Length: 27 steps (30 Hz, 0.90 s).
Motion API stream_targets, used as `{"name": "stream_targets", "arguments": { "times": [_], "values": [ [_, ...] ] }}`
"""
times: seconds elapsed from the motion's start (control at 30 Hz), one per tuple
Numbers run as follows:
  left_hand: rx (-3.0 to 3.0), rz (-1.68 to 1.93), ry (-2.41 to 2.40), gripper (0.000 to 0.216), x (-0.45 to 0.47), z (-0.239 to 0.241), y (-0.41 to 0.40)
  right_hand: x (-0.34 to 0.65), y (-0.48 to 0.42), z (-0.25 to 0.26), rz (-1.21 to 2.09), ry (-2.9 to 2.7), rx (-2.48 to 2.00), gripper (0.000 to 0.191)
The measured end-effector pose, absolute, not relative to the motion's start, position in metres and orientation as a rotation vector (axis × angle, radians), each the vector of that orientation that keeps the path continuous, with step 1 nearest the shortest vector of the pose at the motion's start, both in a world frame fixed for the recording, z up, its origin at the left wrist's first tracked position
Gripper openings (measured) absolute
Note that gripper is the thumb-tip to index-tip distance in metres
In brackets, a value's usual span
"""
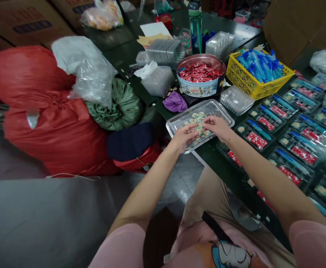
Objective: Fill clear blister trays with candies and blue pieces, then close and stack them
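Observation:
Both my hands reach into a shallow metal tray point(221, 114) on the dark green table. The tray holds several small pale yellow and green wrapped pieces point(197, 117). My left hand point(184, 136) lies over the near part of the tray, fingers curled down onto the pieces. My right hand point(217, 125) is beside it, fingertips pinched together over the pieces at the tray's middle. What either hand grips is too small to make out.
Behind the tray stand a round tin of red sachets point(200, 75), a purple cloth point(175, 101), a yellow basket of blue items point(256, 73) and stacks of clear plastic trays point(235, 99). Rows of filled black trays point(294, 130) cover the right. Red sacks point(45, 111) lie left.

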<state>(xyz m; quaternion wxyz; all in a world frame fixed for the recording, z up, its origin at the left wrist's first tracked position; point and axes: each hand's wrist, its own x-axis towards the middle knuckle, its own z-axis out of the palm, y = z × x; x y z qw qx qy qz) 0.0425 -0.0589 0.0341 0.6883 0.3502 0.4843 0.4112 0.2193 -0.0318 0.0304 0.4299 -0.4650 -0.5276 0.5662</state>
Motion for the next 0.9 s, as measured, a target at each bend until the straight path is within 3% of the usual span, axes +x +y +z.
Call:
{"name": "stream_targets", "arguments": {
  "times": [0.3,0.6,0.9],
  "values": [
    [0.665,0.908,1.159,0.026,0.043,0.031,-0.061,0.207,-0.043,0.035,1.386,-1.266,-1.135,0.019],
    [0.835,0.944,1.149,0.034,0.04,0.029,-0.062,0.202,-0.045,0.026,1.381,-1.141,-1.088,0.028],
    [0.803,0.815,0.978,0.036,0.027,0.035,-0.058,0.19,-0.054,0.03,1.642,-0.771,-1.044,0.043]
  ]
}}
